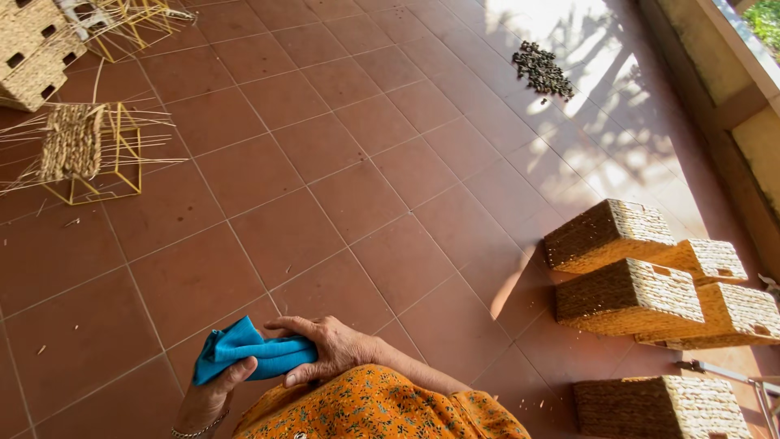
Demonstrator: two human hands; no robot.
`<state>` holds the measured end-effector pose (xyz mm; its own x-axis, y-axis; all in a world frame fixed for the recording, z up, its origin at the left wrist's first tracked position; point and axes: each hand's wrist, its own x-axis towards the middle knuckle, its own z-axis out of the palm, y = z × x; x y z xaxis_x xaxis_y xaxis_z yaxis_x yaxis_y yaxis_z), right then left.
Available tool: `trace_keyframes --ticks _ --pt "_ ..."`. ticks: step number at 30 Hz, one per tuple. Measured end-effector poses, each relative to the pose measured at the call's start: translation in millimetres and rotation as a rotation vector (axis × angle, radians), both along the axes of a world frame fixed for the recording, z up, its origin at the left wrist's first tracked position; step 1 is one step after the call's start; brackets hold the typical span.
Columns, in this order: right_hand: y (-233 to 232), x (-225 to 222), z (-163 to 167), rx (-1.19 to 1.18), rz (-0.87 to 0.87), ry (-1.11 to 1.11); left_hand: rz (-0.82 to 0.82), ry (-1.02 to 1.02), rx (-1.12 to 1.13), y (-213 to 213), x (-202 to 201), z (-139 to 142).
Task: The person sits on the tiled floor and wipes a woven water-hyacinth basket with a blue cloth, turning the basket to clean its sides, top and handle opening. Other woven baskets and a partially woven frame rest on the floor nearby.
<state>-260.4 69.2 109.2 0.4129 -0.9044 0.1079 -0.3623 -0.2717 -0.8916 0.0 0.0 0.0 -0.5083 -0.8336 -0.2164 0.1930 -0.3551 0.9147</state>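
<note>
A folded blue cloth (pixel 248 354) is held low in the view, just above my orange patterned garment (pixel 374 406). My left hand (pixel 210 397), with a thin bracelet at the wrist, grips the cloth's left end from below. My right hand (pixel 325 348) lies over the cloth's right end, fingers curled on it. Both hands are over the red tiled floor (pixel 325 162).
Several woven straw baskets (pixel 630 297) lie on the floor at the right. At the far left stand a yellow wire frame with partly woven straw (pixel 81 150) and finished baskets (pixel 32 53). A dark pile of small bits (pixel 540 69) lies in sunlight by the low wall (pixel 731 89).
</note>
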Motion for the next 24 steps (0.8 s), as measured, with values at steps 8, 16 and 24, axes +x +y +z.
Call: trace_keyframes --ticks 8,16,24 --pt "-155.3 47.1 -20.6 0.156 0.307 -0.01 -0.037 0.217 -0.103 -116.3 58.9 9.1" --pt "-298.9 118.6 -45.5 0.393 0.163 -0.159 0.334 -0.164 -0.047 -253.2 123.9 7.0" --pt "-394.0 161.8 -107.2 0.534 -0.072 -0.188 0.699 -0.322 0.105 -325.5 259.6 -30.1"
